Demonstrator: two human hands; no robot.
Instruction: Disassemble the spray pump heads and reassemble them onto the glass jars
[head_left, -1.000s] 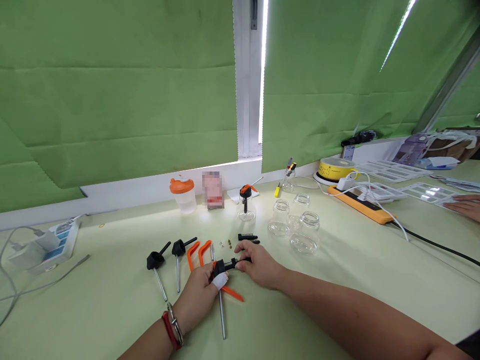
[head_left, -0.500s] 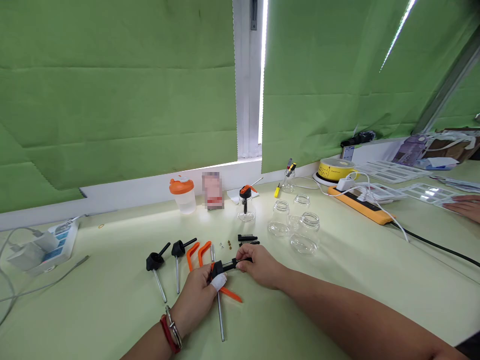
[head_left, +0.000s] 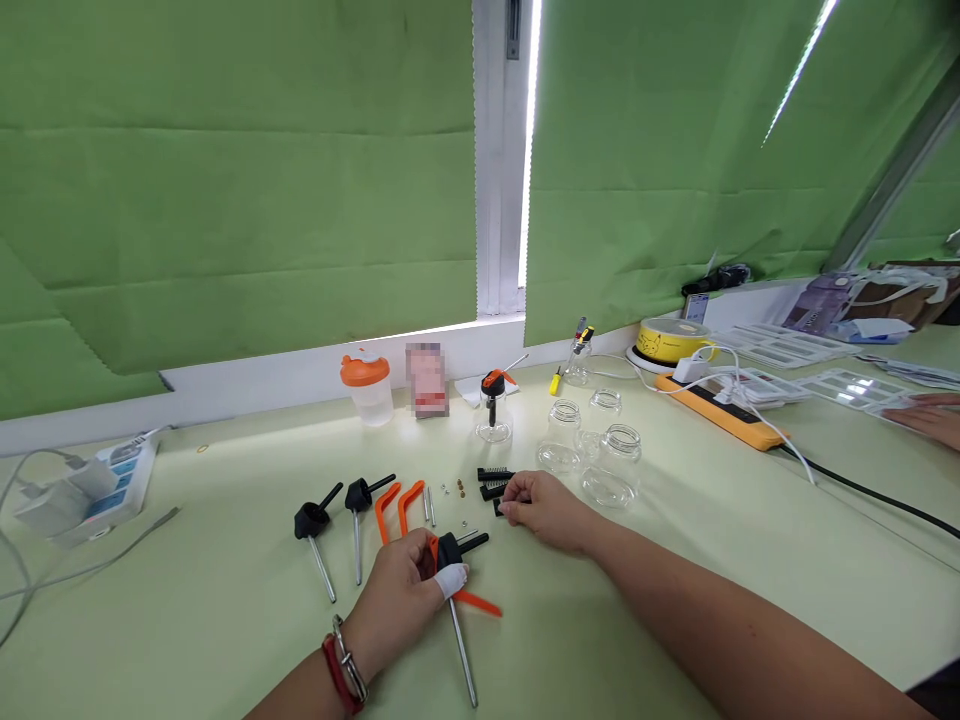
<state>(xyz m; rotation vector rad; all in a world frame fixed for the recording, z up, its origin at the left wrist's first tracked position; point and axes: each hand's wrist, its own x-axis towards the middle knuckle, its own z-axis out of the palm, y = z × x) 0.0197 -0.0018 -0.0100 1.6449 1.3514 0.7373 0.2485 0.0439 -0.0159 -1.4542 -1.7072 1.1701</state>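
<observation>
Black head (head_left: 449, 552) with prong (head_left: 475, 543) jutting right, orange lever (head_left: 480, 604), long silver tube (head_left: 463, 652): gripped in left hand (head_left: 405, 582) over the pale-green table (head_left: 600, 620); right hand (head_left: 546, 510) pinches small black part (head_left: 498, 508) beside dark spring pieces (head_left: 492, 476)

Shiny metal rod (head_left: 463, 655), smooth plastic lever (head_left: 480, 604)

In your left hand (head_left: 405, 588): one black pump head (head_left: 450, 552) with orange lever (head_left: 478, 603) and metal tube (head_left: 463, 655). At your right hand (head_left: 549, 510)'s fingertips: one small black part (head_left: 498, 508), beside spring-fitted black pieces (head_left: 492, 474). On your table (head_left: 225, 600): three open clear jars (head_left: 613, 475), one orange-lidded cup (head_left: 372, 402).
</observation>
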